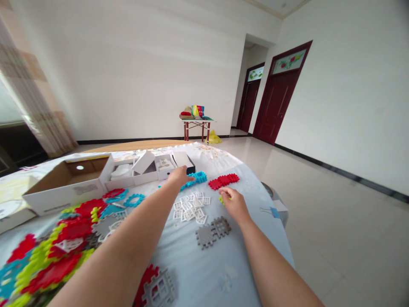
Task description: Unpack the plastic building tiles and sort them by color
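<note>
My left hand (179,175) reaches over a row of blue notched building pieces (200,177), its thumb stretched out to the right, apart from the fingers. Whether it touches the blue pieces is hard to see. My right hand (235,205) is closed, with a small yellow-green building piece (220,199) showing at its fingertips. Just beyond it lies a row of red notched pieces (223,181). Between my arms are a pile of white window-frame pieces (191,206) and two joined grey notched pieces (213,231).
A large heap of red, green, blue and grey pieces (64,238) covers the table's left side. Behind it stand a white open box (68,183) and smaller white boxes (143,164). A grey window piece (159,290) lies near the front edge. The table's rounded edge runs along the right.
</note>
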A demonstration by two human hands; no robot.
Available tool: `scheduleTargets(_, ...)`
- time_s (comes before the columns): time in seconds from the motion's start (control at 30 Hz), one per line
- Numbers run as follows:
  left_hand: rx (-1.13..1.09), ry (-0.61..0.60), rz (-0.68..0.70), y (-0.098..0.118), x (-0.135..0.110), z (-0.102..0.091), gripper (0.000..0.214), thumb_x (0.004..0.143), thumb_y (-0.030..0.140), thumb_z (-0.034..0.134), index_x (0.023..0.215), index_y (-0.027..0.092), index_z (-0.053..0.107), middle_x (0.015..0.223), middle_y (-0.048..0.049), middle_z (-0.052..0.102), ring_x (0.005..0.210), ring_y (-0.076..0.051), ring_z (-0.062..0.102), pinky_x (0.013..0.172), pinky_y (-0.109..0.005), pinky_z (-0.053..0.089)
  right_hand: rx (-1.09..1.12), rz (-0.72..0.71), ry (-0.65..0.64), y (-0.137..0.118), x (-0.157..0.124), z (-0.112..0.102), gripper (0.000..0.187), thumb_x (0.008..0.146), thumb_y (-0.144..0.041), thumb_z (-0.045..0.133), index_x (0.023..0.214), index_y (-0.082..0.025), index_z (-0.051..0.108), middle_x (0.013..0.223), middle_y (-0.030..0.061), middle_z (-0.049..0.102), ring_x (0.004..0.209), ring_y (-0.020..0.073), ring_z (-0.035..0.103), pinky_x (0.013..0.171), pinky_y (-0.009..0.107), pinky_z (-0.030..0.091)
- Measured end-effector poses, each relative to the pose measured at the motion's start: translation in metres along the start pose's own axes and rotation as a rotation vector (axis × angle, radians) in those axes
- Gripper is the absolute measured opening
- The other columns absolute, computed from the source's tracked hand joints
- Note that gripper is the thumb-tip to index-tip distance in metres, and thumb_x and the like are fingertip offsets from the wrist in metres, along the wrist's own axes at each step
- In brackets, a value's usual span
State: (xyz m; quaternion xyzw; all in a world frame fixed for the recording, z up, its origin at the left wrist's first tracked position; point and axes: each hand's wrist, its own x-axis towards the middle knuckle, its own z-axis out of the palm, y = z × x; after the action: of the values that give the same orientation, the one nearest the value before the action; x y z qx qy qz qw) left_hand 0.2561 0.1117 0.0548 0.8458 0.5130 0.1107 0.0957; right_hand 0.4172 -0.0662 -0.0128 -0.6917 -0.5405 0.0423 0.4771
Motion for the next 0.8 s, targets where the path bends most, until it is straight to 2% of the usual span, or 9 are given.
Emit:
scheduleTargets(0.1,0.011,0.020,-0.015,-0.017,-0.004,-0.009,0.058,0.069,0.056,0.055,0.114,0.019,0.054,0.117,-0.0122,0.059,0.105,-0.026,0.055,0.079,-0.030,0.044,-0.003,0.010,-0.002,-0.001,-0.001,0.001,0.025,0.080,-0.025,0.044,0.093,-0.020,0.065,0.092,0.0048,0.068,0.087,0.0184,0.061,0.081,0.030,0.046)
scheduleTargets(0.2,0.040,0.027,-0.039,-0.052,-0.015,-0.027,0.045,0.075,0.052,0.048,0.105,0.021,0.060,0.111,-0.0086,0.063,0.100,-0.023,0.058,0.078,-0.028,0.044,-0.011,0.003,-0.017,-0.003,-0.002,0.002,0.026,0.080,-0.027,0.044,0.094,-0.020,0.066,0.092,0.0056,0.068,0.088,0.0188,0.061,0.081,0.031,0.046)
scheduleTargets(0.33,0.130,0.024,-0.112,-0.111,-0.046,-0.054,0.032,0.076,0.042,0.049,0.091,0.018,0.065,0.097,-0.0106,0.067,0.089,-0.023,0.060,0.074,-0.031,0.044,-0.017,-0.012,-0.030,-0.003,-0.004,0.006,0.027,0.080,-0.028,0.044,0.094,-0.019,0.066,0.091,0.0071,0.068,0.085,0.0189,0.062,0.080,0.031,0.047)
scheduleTargets(0.43,0.209,0.005,-0.163,-0.141,-0.076,-0.063,0.029,0.075,0.038,0.048,0.084,0.017,0.066,0.089,-0.0135,0.067,0.084,-0.026,0.061,0.072,-0.036,0.043,-0.016,-0.037,-0.033,-0.001,-0.005,0.009,0.028,0.080,-0.028,0.044,0.094,-0.019,0.066,0.090,0.0074,0.068,0.085,0.0190,0.062,0.081,0.031,0.047)
scheduleTargets(0.5,0.256,-0.010,-0.174,-0.148,-0.092,-0.063,0.028,0.074,0.037,0.049,0.083,0.018,0.067,0.090,-0.0135,0.067,0.088,-0.029,0.060,0.077,-0.040,0.041,-0.020,-0.051,-0.044,-0.001,-0.006,0.010,0.028,0.080,-0.028,0.044,0.095,-0.019,0.066,0.090,0.0072,0.068,0.085,0.0191,0.061,0.080,0.032,0.047)
scheduleTargets(0.6,0.311,-0.032,-0.145,-0.146,-0.103,-0.054,0.026,0.073,0.036,0.050,0.085,0.021,0.067,0.097,-0.0105,0.067,0.097,-0.030,0.056,0.089,-0.046,0.033,-0.032,-0.065,-0.060,0.000,-0.006,0.012,0.027,0.080,-0.027,0.044,0.094,-0.019,0.066,0.090,0.0071,0.068,0.085,0.0191,0.062,0.080,0.032,0.047)
scheduleTargets(0.7,0.347,-0.059,-0.110,-0.138,-0.103,-0.044,0.023,0.069,0.034,0.056,0.085,0.024,0.068,0.097,-0.0087,0.068,0.102,-0.030,0.054,0.095,-0.046,0.026,-0.035,-0.077,-0.056,-0.001,-0.006,0.011,0.027,0.080,-0.027,0.044,0.094,-0.019,0.065,0.091,0.0075,0.068,0.087,0.0195,0.061,0.081,0.032,0.047)
scheduleTargets(0.8,0.370,-0.074,-0.132,-0.131,-0.099,-0.037,0.020,0.063,0.029,0.061,0.080,0.024,0.069,0.089,-0.0095,0.069,0.099,-0.031,0.055,0.093,-0.046,0.027,-0.022,-0.070,-0.046,-0.001,-0.005,0.009,0.028,0.080,-0.028,0.043,0.094,-0.018,0.065,0.091,0.0077,0.068,0.087,0.0194,0.061,0.081,0.032,0.047)
